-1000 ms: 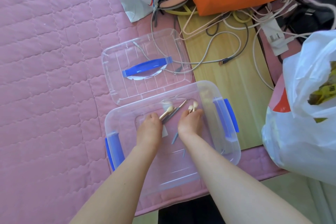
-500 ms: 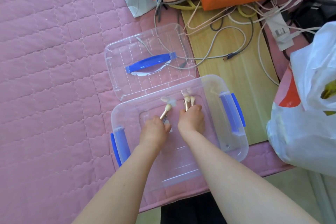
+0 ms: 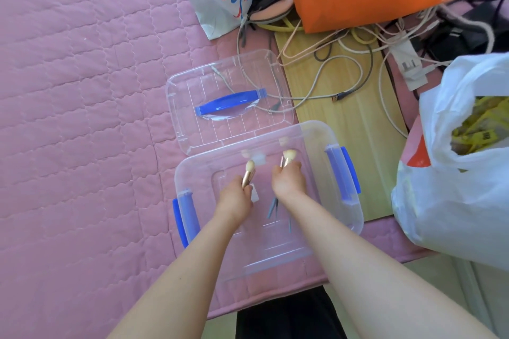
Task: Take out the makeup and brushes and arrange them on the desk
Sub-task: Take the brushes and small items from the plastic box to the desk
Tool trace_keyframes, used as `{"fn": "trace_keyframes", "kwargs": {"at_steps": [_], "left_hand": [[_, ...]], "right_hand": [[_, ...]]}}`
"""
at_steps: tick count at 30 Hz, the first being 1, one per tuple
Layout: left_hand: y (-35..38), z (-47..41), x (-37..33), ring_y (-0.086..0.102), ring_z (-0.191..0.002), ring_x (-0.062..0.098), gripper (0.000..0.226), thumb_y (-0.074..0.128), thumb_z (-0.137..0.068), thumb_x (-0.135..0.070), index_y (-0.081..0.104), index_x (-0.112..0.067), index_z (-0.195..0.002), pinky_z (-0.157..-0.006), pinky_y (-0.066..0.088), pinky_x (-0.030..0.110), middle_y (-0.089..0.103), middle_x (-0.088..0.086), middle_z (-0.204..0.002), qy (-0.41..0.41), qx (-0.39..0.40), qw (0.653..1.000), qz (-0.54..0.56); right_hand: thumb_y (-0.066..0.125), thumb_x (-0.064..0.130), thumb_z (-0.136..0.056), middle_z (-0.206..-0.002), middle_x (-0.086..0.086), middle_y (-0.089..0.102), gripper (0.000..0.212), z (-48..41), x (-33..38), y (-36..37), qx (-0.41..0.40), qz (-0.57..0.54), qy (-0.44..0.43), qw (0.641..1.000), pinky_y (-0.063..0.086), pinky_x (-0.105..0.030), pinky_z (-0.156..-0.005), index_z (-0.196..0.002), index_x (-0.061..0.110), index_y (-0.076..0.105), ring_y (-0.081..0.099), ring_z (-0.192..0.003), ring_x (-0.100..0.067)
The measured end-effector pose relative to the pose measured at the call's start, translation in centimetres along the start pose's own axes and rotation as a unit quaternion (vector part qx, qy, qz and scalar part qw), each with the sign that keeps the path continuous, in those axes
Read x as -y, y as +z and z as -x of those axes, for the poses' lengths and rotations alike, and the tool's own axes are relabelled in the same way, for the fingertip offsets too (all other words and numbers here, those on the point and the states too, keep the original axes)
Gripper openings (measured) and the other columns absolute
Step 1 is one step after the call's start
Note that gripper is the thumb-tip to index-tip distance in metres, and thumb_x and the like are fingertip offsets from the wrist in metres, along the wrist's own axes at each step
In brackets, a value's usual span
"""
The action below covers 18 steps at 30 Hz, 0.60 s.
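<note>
Head view: both hands reach inside the clear box (image 3: pixel 192 173), which lies open on the pink quilt (image 3: pixel 82 91). There the left hand (image 3: pixel 234 198) curls round a rose-gold brush (image 3: pixel 249 170), its cream tip pointing to 12 o'clock. The right hand (image 3: pixel 289 183) grips a small bundle of brushes (image 3: pixel 287 157) the same way, their number unclear. A thin blue tool (image 3: pixel 272 208) lies on the box floor at 6 o'clock of the right hand. The lid (image 3: pixel 192 91) rests flat at 12 o'clock of the box. At 3 o'clock the wooden bench (image 3: pixel 344 132) carries loose cables (image 3: pixel 330 71), with a white plastic bag (image 3: pixel 454 187) beyond.
</note>
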<state>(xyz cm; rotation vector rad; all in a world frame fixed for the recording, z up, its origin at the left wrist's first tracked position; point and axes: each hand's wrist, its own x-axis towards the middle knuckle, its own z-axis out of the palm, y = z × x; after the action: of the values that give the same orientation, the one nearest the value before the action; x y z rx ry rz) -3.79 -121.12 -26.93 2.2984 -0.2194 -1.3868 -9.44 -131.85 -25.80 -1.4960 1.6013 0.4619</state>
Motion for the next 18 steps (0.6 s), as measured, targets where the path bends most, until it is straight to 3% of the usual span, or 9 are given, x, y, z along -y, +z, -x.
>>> {"fn": "trace_keyframes", "kwargs": {"at_steps": [3, 5, 7, 9, 13, 18], "left_hand": [[-0.8, 1.9, -0.8, 0.049, -0.055, 0.019, 0.012, 0.044, -0.097, -0.014, 0.053, -0.007, -0.095, -0.054, 0.04, 0.027, 0.061, 0.019, -0.083, -0.006, 0.0, 0.999, 0.05], [-1.4, 3.4, -1.5, 0.047, -0.052, 0.011, 0.011, 0.046, -0.096, -0.013, 0.054, -0.007, -0.096, -0.05, 0.036, 0.025, 0.059, 0.012, -0.079, -0.004, -0.005, 0.997, 0.083], [-2.0, 5.3, -2.1, 0.046, -0.053, 0.011, 0.011, 0.046, -0.096, -0.012, 0.056, -0.007, -0.099, -0.051, 0.036, 0.025, 0.058, 0.011, -0.078, -0.002, -0.015, 0.994, 0.11], [-2.7, 7.4, -2.7, 0.045, -0.053, 0.012, 0.012, 0.046, -0.096, -0.012, 0.057, -0.007, -0.096, -0.052, 0.036, 0.025, 0.057, 0.01, -0.076, 0.0, -0.029, 0.99, 0.14], [-3.7, 12.2, -3.9, 0.045, -0.058, 0.017, 0.019, 0.047, -0.095, -0.019, 0.057, -0.003, -0.096, -0.059, 0.038, 0.032, 0.058, 0.006, -0.07, 0.006, -0.075, 0.978, 0.194], [-4.3, 18.9, -5.7, 0.046, -0.061, 0.015, 0.008, 0.044, -0.094, -0.015, 0.052, -0.015, -0.092, -0.061, 0.039, 0.031, 0.061, 0.004, -0.075, 0.01, -0.134, 0.958, 0.253]], "right_hand": [[0.037, 0.017, -0.098, -0.11, -0.018, 0.058, 0.028, 0.8, 0.1, -0.7, 0.044, -0.034, 0.002, 0.998, 0.037, -0.029, -0.072, -0.121, 0.003, 0.045, 0.057, -0.104, -0.034], [0.037, 0.018, -0.096, -0.095, -0.013, 0.056, 0.026, 1.7, 0.1, -1.2, 0.065, -0.067, 0.001, 0.996, 0.047, -0.035, -0.072, -0.115, 0.006, 0.05, 0.058, -0.086, -0.03], [0.035, 0.016, -0.096, -0.083, -0.01, 0.054, 0.021, 3.3, 0.2, -2.1, 0.081, -0.136, 0.012, 0.987, 0.05, -0.035, -0.063, -0.108, 0.009, 0.05, 0.053, -0.065, -0.024], [0.033, 0.013, -0.097, -0.071, -0.007, 0.048, 0.015, 5.6, 0.4, -3.7, 0.107, -0.205, 0.016, 0.973, 0.045, -0.029, -0.052, -0.103, 0.011, 0.047, 0.043, -0.052, -0.018], [0.034, 0.014, -0.098, -0.068, -0.004, 0.043, 0.011, 11.1, 0.3, -7.1, 0.154, -0.222, -0.041, 0.962, 0.033, -0.023, -0.045, -0.096, 0.013, 0.044, 0.033, -0.045, -0.013], [0.036, 0.013, -0.096, -0.068, -0.004, 0.047, 0.01, 16.7, -0.8, -10.7, 0.159, -0.174, -0.109, 0.966, 0.028, -0.023, -0.043, -0.097, 0.01, 0.046, 0.034, -0.046, -0.013]]}}
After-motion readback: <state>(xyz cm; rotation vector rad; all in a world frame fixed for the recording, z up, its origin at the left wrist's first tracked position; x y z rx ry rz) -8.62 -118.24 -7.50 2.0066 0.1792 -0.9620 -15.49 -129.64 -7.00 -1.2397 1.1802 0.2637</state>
